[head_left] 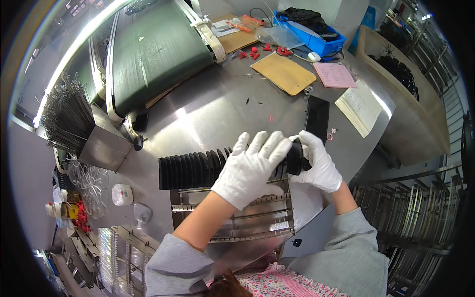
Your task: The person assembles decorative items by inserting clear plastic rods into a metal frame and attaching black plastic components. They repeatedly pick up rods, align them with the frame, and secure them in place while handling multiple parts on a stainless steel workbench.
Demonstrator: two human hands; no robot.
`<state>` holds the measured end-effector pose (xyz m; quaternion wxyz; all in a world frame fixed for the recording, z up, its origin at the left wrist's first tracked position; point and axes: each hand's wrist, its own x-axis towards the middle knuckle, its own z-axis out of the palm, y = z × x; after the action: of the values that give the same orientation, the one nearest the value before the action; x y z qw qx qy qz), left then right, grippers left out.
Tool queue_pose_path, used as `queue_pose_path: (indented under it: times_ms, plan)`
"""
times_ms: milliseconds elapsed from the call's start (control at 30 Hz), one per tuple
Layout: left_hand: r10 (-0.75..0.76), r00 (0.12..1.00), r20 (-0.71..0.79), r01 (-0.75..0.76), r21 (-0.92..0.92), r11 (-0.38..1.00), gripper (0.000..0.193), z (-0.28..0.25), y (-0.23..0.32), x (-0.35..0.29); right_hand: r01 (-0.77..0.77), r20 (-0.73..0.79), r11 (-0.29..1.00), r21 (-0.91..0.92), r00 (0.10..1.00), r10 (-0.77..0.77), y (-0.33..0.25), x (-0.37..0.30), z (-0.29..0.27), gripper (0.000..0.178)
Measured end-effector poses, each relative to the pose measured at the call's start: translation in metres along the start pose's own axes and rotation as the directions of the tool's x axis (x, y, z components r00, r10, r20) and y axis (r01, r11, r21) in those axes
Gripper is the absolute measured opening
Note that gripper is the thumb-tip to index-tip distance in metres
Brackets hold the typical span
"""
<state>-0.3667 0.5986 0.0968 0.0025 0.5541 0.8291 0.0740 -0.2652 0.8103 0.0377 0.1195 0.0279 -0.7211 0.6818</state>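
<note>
In the head view, the white-gloved right hand (319, 166) grasps a black piece (295, 158) at the right end of a row of thin black parts (190, 171), which stands along the far side of a slotted metal rack (232, 212) on the steel table (198, 119). The white-gloved left hand (253, 171) lies across the row's right part, fingers extended toward that piece; whether it grips anything I cannot tell.
</note>
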Motion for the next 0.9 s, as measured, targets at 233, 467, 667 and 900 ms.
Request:
queue_pose_path:
  times_ms: [233,467,667,900]
  plan:
    - [0.109,0.988,-0.111,-0.105,0.041,0.994,0.070,0.009,-0.016,-0.013,-0.030,-0.015,0.346,-0.938,0.999,0.046,-0.016,-0.026,-0.036,0.078]
    - [-0.127,0.960,-0.250,0.173,0.174,0.969,0.073,-0.035,-0.110,-0.165,0.054,-0.043,0.245,-0.968,0.927,-0.374,-0.026,-0.060,0.000,0.059]
    - [-0.682,0.319,-0.658,0.856,-0.110,0.505,0.032,-0.122,-0.262,-0.287,0.593,0.495,0.482,-0.645,0.805,-0.328,-0.066,-0.109,0.117,0.046]
    - [-0.509,-0.161,-0.845,0.932,-0.299,0.203,0.046,-0.215,-0.383,-0.285,0.359,0.381,0.349,-0.866,0.925,-0.006,-0.037,-0.104,0.129,0.026]
